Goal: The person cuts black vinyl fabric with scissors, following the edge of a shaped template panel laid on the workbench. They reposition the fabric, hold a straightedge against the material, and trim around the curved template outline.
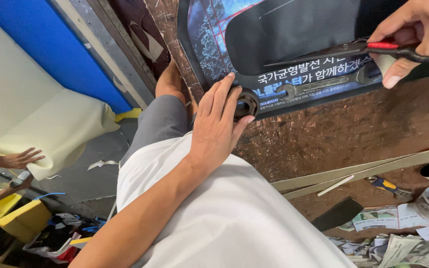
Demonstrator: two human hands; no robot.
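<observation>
Now the flat, spread left hand steadies the round metal weight while, at two o'clock, the right hand pinches scissors that might slip and snag the black sheet.

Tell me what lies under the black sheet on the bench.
Under the black sheet lies a printed banner on the brown bench. Its lower strip and left part show; the sheet covers the rest.

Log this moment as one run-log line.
left hand: pressing round metal fitting | right hand: holding red-handled scissors | black sheet on printed banner | workbench
</observation>
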